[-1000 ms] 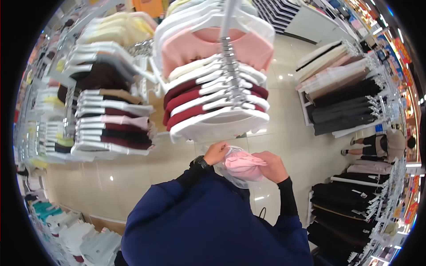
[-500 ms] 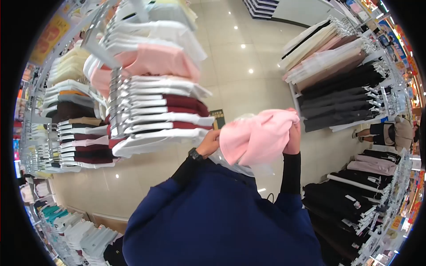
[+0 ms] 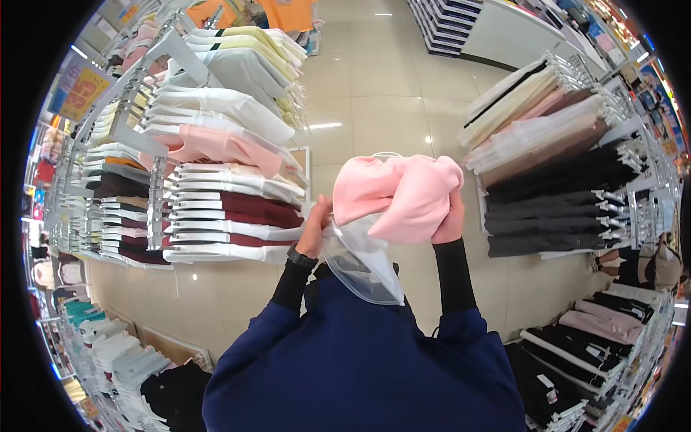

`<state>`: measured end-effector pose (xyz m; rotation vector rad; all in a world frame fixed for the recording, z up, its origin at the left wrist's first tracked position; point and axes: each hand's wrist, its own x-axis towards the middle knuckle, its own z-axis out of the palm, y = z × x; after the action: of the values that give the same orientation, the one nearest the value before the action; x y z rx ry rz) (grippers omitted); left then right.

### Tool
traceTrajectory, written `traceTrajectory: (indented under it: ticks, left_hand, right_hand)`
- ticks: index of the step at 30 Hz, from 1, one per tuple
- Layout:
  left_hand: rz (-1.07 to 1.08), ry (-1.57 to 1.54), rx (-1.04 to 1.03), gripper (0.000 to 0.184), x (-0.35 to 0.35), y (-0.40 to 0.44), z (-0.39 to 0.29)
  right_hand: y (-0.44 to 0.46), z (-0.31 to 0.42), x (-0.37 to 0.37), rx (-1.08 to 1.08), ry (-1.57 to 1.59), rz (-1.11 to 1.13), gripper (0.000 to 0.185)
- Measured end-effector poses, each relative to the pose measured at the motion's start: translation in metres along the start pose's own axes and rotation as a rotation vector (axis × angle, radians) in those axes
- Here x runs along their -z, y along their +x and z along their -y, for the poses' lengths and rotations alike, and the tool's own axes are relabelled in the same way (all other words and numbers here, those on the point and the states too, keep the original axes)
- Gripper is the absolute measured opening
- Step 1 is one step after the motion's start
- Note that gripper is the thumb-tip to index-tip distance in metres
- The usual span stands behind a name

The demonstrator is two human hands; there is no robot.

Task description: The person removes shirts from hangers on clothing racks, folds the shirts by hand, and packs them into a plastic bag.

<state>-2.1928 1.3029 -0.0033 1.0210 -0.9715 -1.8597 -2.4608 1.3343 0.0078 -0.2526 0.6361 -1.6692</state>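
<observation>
A folded pink garment (image 3: 399,194) is held up in front of my chest; its exact kind does not show. My right hand (image 3: 450,216) grips its right side, with the fingers partly hidden by the cloth. Below and behind it hangs a clear plastic bag (image 3: 363,270), its rounded lower part spread toward my body. At the left, my left hand (image 3: 314,225) is closed at the bag's upper edge, close beside the garment, and some of its fingers are hidden. A thin white loop (image 3: 387,154) shows above the cloth.
Racks of hanging shirts (image 3: 237,216) stand close on my left. Dark trousers (image 3: 554,209) hang on a rack at right, with more black clothes (image 3: 568,345) below. Another person (image 3: 651,266) is at the far right. Tiled floor (image 3: 381,115) runs ahead between the racks.
The pink garment has shifted left and slightly up, with my right hand. My left hand has moved left and down from the cloth's edge. More of the clear bag now shows below the garment.
</observation>
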Motion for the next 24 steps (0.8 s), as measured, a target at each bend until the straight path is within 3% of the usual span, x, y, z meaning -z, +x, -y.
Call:
traceTrajectory:
  ticks: [3, 7, 9, 11, 13, 17, 18, 20, 23, 24]
  left_hand:
    - [0.168, 0.019, 0.013, 0.058, -0.012, 0.026, -0.021]
    - [0.096, 0.106, -0.161, 0.054, -0.051, 0.093, -0.037]
    - [0.089, -0.071, -0.016, 0.050, -0.040, 0.132, -0.027]
    - [0.082, -0.160, 0.061, 0.046, -0.038, 0.167, -0.035]
    - [-0.045, -0.046, -0.124, 0.039, -0.045, 0.199, -0.054]
    - [-0.248, 0.163, -0.254, 0.028, -0.030, 0.257, -0.084]
    - [-0.305, 0.161, -0.287, 0.016, -0.033, 0.271, -0.095]
    - [-0.378, 0.192, -0.341, 0.013, -0.032, 0.298, -0.113]
    - [-0.459, 0.140, -0.458, 0.010, -0.028, 0.343, -0.136]
    - [-0.471, 0.125, -0.450, 0.011, -0.023, 0.356, -0.147]
  right_hand:
    - [0.037, -0.002, 0.017, -0.089, 0.011, 0.081, 0.043]
    - [0.090, 0.008, 0.001, -0.219, 0.007, 0.231, 0.048]
    - [0.125, 0.003, -0.009, -0.299, 0.001, 0.275, 0.050]
    - [0.164, -0.016, 0.003, -0.381, 0.005, 0.155, 0.051]
    - [0.207, -0.027, 0.016, -0.399, 0.005, 0.105, 0.051]
    - [0.282, -0.037, 0.039, -0.209, -0.288, 0.249, 0.050]
    - [0.294, -0.032, 0.047, -0.116, -0.542, 0.300, 0.051]
    - [0.291, 0.002, -0.007, -0.421, 0.162, 0.160, 0.058]
    - [0.340, 0.013, 0.007, -0.632, 0.145, 0.140, 0.072]
    - [0.356, 0.018, 0.001, -0.685, 0.119, 0.098, 0.068]
